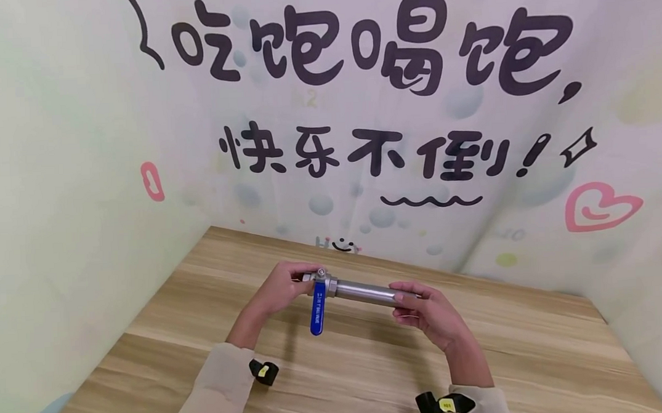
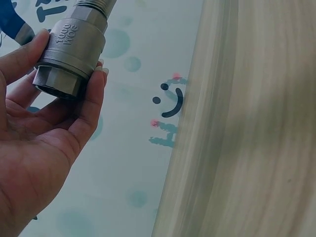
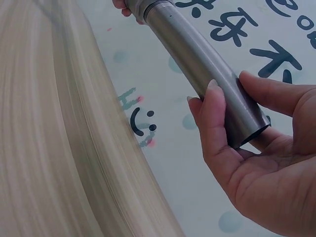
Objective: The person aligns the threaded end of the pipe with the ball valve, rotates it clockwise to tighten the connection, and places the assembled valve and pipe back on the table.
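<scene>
A steel ball valve point(image 2: 69, 49) with a blue lever handle point(image 1: 316, 310) is held above the table by my left hand point(image 1: 281, 287), thumb and fingers round its body. A steel pipe point(image 1: 365, 292) runs to the right from the valve, its near end against the valve's threaded side. My right hand point(image 1: 432, 313) grips the pipe's far end between thumb and fingers. In the right wrist view, the open end of the pipe point(image 3: 197, 59) shows near the palm. The blue handle hangs toward me, crosswise to the pipe.
Below lies a wood-grain table point(image 1: 338, 378). A pale printed curtain point(image 1: 330, 188) with dark lettering stands at the table's back edge. Black wrist cameras point(image 1: 265, 372) sit on both sleeves.
</scene>
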{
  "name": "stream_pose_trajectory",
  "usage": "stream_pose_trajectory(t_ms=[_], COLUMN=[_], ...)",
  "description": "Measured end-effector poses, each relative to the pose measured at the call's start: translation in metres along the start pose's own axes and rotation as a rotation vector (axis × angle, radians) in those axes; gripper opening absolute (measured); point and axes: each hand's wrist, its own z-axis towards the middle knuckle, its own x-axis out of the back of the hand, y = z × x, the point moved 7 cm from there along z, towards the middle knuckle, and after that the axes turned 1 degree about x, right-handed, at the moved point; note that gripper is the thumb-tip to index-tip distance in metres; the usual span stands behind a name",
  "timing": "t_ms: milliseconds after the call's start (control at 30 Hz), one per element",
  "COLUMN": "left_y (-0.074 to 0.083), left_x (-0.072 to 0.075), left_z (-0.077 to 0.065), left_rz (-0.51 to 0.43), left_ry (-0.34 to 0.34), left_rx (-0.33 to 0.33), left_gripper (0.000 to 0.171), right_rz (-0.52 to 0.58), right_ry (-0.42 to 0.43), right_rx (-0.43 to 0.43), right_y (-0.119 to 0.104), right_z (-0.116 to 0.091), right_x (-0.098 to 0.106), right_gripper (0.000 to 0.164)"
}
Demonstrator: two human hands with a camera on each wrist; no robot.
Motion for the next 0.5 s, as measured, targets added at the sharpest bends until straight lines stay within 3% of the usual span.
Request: stream_pose_trajectory(t_ms=[200, 500], left_y=[-0.0003, 0.0011], left_x=[0.0007, 0.0012], left_z=[0.0001, -0.0006], left_rz=[0.009, -0.003], left_ry=[0.0, 0.012], left_rx=[-0.001, 0.024], left_gripper=[0.033, 0.034], right_rz=[0.021, 0.056], right_ry=[-0.007, -0.019], right_rx=[-0.016, 0.044], right_y=[0.0008, -0.0026], right_z=[0.0002, -0.0001], right_x=[-0.0009, -0.0012], right_gripper=[0.049, 0.039])
